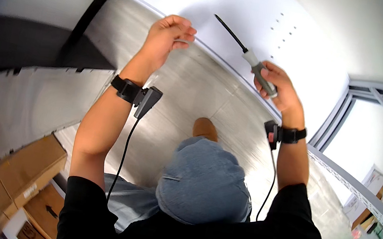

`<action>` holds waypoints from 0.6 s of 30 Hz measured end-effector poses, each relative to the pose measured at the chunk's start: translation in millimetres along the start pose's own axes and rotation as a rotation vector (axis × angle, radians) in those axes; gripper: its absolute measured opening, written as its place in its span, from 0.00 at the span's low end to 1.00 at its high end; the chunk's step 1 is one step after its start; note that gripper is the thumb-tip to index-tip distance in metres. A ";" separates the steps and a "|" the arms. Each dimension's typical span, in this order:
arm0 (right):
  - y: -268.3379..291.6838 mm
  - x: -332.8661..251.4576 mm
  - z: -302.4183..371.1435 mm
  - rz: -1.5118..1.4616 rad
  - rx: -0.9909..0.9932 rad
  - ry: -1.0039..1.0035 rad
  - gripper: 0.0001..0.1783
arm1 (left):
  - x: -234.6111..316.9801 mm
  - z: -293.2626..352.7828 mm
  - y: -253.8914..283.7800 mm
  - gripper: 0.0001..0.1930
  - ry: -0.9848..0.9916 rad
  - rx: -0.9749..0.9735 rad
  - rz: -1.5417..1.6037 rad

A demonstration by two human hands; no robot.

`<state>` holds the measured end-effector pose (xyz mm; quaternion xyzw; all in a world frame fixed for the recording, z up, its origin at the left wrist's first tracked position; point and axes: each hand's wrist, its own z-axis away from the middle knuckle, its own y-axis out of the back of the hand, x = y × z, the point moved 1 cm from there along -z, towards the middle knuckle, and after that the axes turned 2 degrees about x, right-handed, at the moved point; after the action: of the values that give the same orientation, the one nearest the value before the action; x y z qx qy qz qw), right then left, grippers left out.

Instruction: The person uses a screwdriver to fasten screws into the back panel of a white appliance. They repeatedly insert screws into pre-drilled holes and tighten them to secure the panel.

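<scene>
My right hand (275,85) is closed round the grey handle of a screwdriver (254,63). Its long black shaft points up and to the left, over the white tabletop (250,8). At the table's near edge, my left hand (169,35) is raised with its fingers bent and somewhat apart. Nothing can be made out between those fingers. Beyond the screwdriver, on the white surface, lie several small dark pieces (281,33) in rough rows; they look like screws but are too small to be sure. Each wrist wears a black strap with a small cabled device.
Left of me stands a white metal cabinet (36,109) with a round vent, and brown cardboard boxes (31,171) are below it. A grey metal frame (361,181) rises at the right. My knee and one brown shoe (205,128) are over the grey floor (196,90).
</scene>
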<state>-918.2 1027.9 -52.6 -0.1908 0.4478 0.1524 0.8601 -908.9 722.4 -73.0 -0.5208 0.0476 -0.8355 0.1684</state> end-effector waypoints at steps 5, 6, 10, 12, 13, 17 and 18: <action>65.7 60.3 23.4 -0.264 0.291 -0.010 0.16 | -54.9 -64.2 -92.4 0.08 -0.080 -0.004 -0.382; 74.7 66.9 23.8 -0.313 0.348 -0.011 0.16 | -61.7 -75.5 -111.1 0.08 -0.120 0.000 -0.471; 92.8 75.8 19.4 -0.359 0.532 0.026 0.10 | -88.2 -110.3 -161.4 0.07 -0.335 -0.035 -0.652; 91.7 74.8 17.9 -0.395 0.574 0.051 0.09 | -93.5 -118.3 -175.2 0.06 -0.460 -0.048 -0.711; 92.9 74.2 16.6 -0.410 0.592 0.057 0.08 | -98.1 -124.7 -180.2 0.05 -0.553 -0.054 -0.745; 98.3 75.0 10.6 -0.392 0.567 0.069 0.08 | -108.2 -147.3 -189.6 0.05 -0.828 -0.060 -0.947; 98.7 75.0 9.5 -0.389 0.567 0.066 0.08 | -110.6 -149.7 -190.0 0.05 -0.837 -0.064 -0.963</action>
<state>-912.7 1126.1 -128.6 -0.0308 0.4552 -0.1511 0.8769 -1041.3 923.1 -186.9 -0.7710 -0.2366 -0.5415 -0.2375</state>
